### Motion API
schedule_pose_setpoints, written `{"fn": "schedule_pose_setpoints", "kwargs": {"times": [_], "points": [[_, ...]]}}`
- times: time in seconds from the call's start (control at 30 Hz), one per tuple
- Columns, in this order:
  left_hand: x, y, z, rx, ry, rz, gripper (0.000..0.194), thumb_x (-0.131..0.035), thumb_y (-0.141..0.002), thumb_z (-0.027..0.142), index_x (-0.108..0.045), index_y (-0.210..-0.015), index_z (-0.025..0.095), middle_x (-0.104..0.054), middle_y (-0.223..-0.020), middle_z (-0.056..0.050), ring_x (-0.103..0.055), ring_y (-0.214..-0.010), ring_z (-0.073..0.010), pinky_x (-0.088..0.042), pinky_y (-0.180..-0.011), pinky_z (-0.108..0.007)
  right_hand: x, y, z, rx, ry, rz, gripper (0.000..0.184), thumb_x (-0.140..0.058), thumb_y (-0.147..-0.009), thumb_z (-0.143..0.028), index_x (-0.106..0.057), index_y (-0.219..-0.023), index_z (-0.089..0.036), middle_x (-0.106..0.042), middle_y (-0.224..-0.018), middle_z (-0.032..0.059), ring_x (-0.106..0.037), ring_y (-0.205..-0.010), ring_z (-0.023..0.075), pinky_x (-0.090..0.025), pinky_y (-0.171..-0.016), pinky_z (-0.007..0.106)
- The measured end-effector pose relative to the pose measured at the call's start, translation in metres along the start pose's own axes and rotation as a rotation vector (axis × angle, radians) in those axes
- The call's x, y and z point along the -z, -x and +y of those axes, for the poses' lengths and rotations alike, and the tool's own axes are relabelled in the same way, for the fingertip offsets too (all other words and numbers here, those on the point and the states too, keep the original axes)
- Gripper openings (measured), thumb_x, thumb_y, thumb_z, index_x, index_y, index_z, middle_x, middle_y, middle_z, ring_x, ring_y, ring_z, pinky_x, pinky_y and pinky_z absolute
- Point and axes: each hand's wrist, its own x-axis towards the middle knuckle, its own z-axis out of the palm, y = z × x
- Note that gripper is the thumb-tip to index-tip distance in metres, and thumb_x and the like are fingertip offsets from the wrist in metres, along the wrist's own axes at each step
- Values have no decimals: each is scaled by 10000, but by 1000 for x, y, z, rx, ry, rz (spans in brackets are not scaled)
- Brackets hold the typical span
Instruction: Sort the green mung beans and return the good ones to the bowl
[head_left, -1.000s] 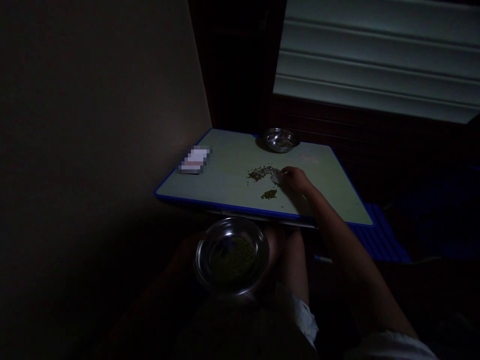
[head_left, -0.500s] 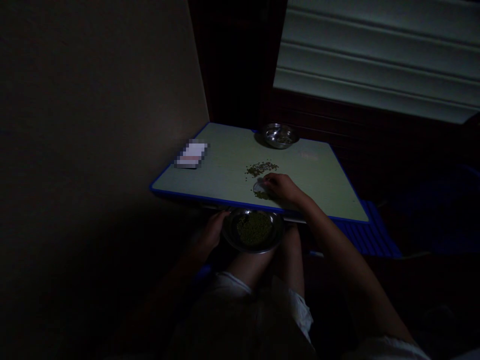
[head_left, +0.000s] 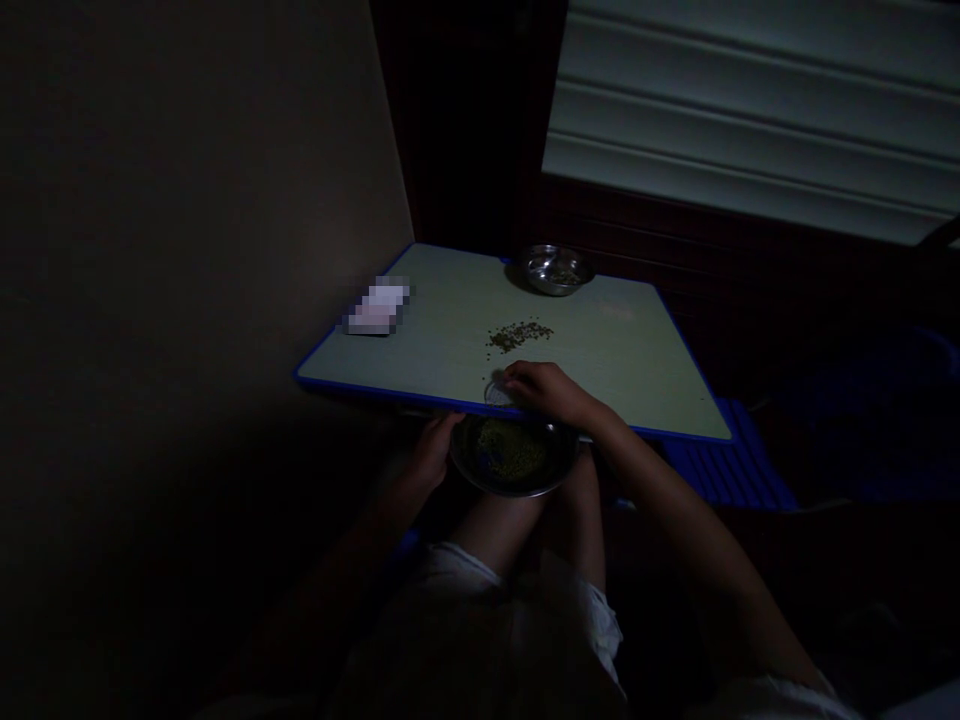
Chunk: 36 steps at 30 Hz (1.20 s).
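My left hand [head_left: 433,450] is closed on the left rim of a metal bowl [head_left: 517,491], held just below the table's front edge above my legs. Green mung beans [head_left: 517,452] lie in the bowl. Over the tabletop near that edge, my right hand [head_left: 549,390] pinches a small, clear, rounded piece [head_left: 497,391], perhaps plastic; the dim light hides its exact kind. A loose patch of beans [head_left: 517,335] is spread on the tabletop just beyond my right hand.
The pale table [head_left: 442,300] has a blue rim. A second metal bowl [head_left: 557,271], with a little something inside, stands at its back edge. A blurred white, flat object [head_left: 377,307] lies at the left. A blue slatted seat [head_left: 731,470] is at the right.
My right hand has drawn the clear piece toward the front edge and slightly left. The small bean pile beside it is no longer visible on the tabletop. My left hand still holds the bowl.
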Motion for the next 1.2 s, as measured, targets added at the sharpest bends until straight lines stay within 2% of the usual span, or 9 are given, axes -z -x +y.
{"fn": "schedule_pose_setpoints", "kwargs": {"times": [0.13, 0.23, 0.37, 0.47, 0.63, 0.9, 1.03, 1.2], "points": [[0, 0, -1, -4, -10, -8, 245, -754, -567, 325, -655, -680, 131, -653, -674, -17, -561, -631, -133, -427, -687, -254, 5, 3, -5, 7, -12, 10, 329, -572, -910, -354, -584, -1179, -165, -615, -1167, 82, -620, -981, 202, -531, -827, 420], [1, -1, -3, -7, -10, 2, 256, -758, -561, 331, -659, -685, 131, -656, -675, -22, -565, -637, -142, -428, -675, -257, 16, 10, -3, -38, -2, 53, 323, -569, -912, -355, -588, -1172, -166, -617, -1162, 80, -620, -980, 201, -529, -829, 421], [-1, 0, -4, -4, -1, -7, 258, -758, -576, 333, -677, -713, 130, -683, -727, -43, -590, -680, -158, -444, -711, -268, 36, 25, 15, -157, 27, 118, 336, -569, -911, -361, -580, -1184, -165, -616, -1161, 80, -623, -966, 199, -534, -815, 414], [-1, 2, -4, 7, 8, -15, 266, -768, -563, 341, -676, -700, 132, -680, -727, -43, -586, -677, -156, -441, -729, -274, 43, 36, 32, -247, 55, 143, 341, -572, -909, -358, -577, -1193, -168, -608, -1178, 84, -619, -980, 203, -533, -820, 418], [0, 4, -5, 11, 16, -24, 300, -774, -549, 350, -681, -729, 129, -684, -747, -34, -596, -709, -160, -439, -757, -277, 29, 42, 37, -293, 67, 142, 343, -569, -911, -357, -574, -1202, -175, -600, -1200, 87, -613, -997, 207, -529, -833, 424], [-2, 7, -2, 26, 29, -29, 277, -765, -570, 340, -685, -726, 125, -690, -734, -32, -600, -693, -156, -439, -731, -269, 5, 32, 6, -186, 16, 61, 336, -569, -912, -356, -578, -1193, -173, -607, -1184, 85, -617, -985, 202, -531, -827, 419], [-3, 7, -3, 33, 32, -27, 291, -774, -564, 337, -687, -743, 124, -689, -732, -24, -597, -690, -150, -436, -731, -265, 5, 31, -4, -107, -12, 14, 326, -569, -912, -355, -584, -1178, -167, -617, -1159, 80, -624, -961, 195, -536, -812, 410], [0, 9, -2, 42, 42, -27, 296, -762, -582, 330, -690, -777, 120, -700, -767, -29, -610, -714, -154, -444, -721, -260, 13, 22, -7, -89, -1, 105, 318, -565, -914, -356, -589, -1169, -167, -619, -1158, 80, -621, -973, 197, -530, -826, 417]]}}
